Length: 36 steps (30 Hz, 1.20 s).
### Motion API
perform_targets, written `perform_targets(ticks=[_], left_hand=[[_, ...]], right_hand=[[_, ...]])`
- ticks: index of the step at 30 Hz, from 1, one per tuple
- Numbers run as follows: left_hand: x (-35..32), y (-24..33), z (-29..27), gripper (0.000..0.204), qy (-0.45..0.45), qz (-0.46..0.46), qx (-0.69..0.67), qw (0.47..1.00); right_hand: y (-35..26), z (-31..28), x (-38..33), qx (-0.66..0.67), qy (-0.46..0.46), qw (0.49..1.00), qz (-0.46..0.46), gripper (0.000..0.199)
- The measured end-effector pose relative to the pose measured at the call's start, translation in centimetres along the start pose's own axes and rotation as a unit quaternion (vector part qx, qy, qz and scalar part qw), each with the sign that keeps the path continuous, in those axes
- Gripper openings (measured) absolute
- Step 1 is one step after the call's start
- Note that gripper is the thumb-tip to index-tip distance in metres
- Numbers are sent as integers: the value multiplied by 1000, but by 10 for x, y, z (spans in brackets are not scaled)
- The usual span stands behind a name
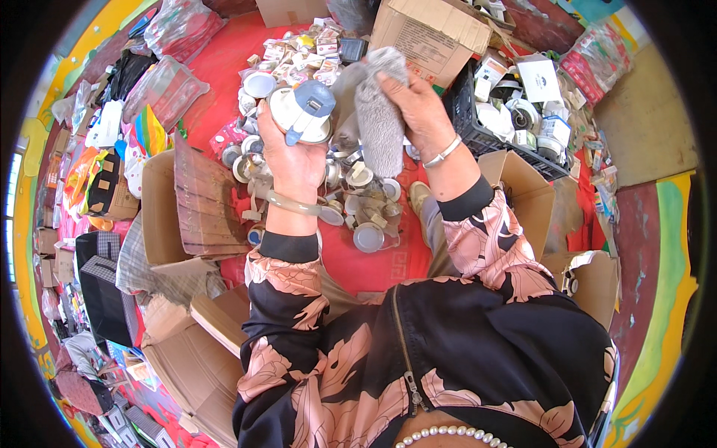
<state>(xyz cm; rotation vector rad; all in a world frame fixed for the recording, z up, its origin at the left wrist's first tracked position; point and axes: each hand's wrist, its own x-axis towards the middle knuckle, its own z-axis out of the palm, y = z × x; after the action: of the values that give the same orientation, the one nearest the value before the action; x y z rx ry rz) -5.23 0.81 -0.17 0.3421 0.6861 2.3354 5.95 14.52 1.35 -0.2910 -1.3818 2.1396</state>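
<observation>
Nearest, along the lower edge of the frame, are a string of pearls and a dark floral jacket, its sleeves reaching up to both hands at upper centre. The left hand has its grip curled under a round white unit with a blue-grey raised piece, left of the centre line, its face toward the camera. The right hand, just right of centre, has its grip closed on a grey fuzzy cloth that hangs down beside the unit; a blurred grey shape lies between the two, too indistinct to name. The unit looks supported mainly from below and the left, so a firm sideways push could tip it out of the palm, and the cloth's loose pile could catch on the raised piece and tug it. A drop would probably land in the loose pile of round white pieces below, scattering or chipping some. Beyond, on the red floor, a black crate of mixed white goods stands at upper right, near a cardboard box at top centre; small cartons lie heaped to its left.
</observation>
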Motion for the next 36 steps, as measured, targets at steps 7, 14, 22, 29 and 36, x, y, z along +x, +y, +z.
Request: perform_targets(ticks=[7,14,22,29,36], left_hand=[[-13,-1,14,56,24,-186,-42,981],[-16,-5,12,50,-8,-209,-50,977],[-11,-11,3,48,13,-219,-47,974],[-13,-2,-8,58,-107,-270,-166,942],[-2,4,-21,65,-43,-175,-229,956]], right_hand=[[12,20,-4,-560,-119,694,-437,65],[37,24,-12,-546,-40,753,-364,65],[38,32,-16,-515,60,797,-308,45],[15,3,6,11,197,977,-83,57],[21,13,-23,-265,26,932,-248,42]])
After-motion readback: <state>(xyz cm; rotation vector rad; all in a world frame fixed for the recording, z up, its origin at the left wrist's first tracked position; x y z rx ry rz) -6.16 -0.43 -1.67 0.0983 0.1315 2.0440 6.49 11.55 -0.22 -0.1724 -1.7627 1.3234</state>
